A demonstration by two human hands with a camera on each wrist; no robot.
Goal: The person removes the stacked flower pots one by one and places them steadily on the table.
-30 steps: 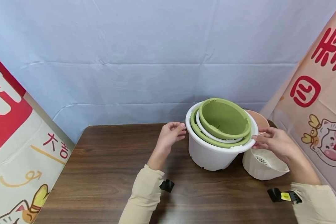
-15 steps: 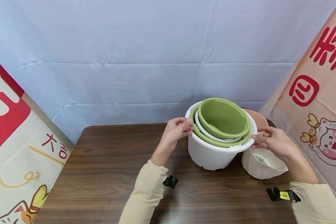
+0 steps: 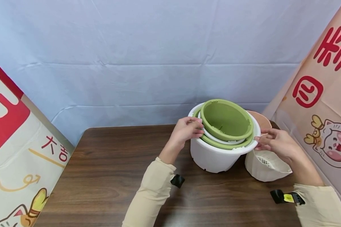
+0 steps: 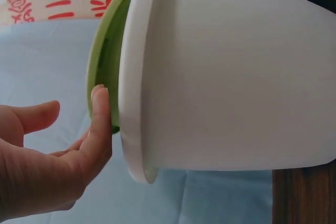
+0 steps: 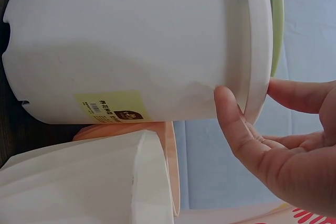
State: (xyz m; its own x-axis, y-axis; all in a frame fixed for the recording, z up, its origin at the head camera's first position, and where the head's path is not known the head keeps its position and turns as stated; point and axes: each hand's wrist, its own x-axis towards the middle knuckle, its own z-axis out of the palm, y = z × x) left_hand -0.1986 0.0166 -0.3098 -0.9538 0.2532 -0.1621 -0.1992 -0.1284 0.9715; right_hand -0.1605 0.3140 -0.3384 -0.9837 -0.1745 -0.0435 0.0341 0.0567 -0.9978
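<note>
- Head view: left hand (image 3: 184, 133) at the left side of the top green pot (image 3: 230, 119), fingers reaching over the rims; in the left wrist view, fingers fairly straight against a green rim, thumb well away from them, nothing gripped. Which green rim, hard to tell.
- Right hand (image 3: 278, 144) pinching the right rim of the large white pot (image 3: 213, 159); by the right wrist view, thumb at the rim's top, a finger below on the outer wall, near a yellow label (image 5: 110, 107).
- Large white pot standing on the table (image 3: 116, 157), right of its middle; inside it a lower green pot (image 3: 216, 144), then an inner white pot (image 3: 216, 138), then the top green pot, visibly tilted.
- Just right of these, a cream pot (image 3: 261, 168), near, and a peach pot (image 3: 262, 120), farther back; contact between the two not tellable.
- Progress, as a judgement: four pots sitting one within another, seemingly well along; cream pot and peach pot outside, apparently the remainder.
- Beyond: blue-grey cloth (image 3: 130, 78) at the far side, printed right banner (image 3: 329, 110).
</note>
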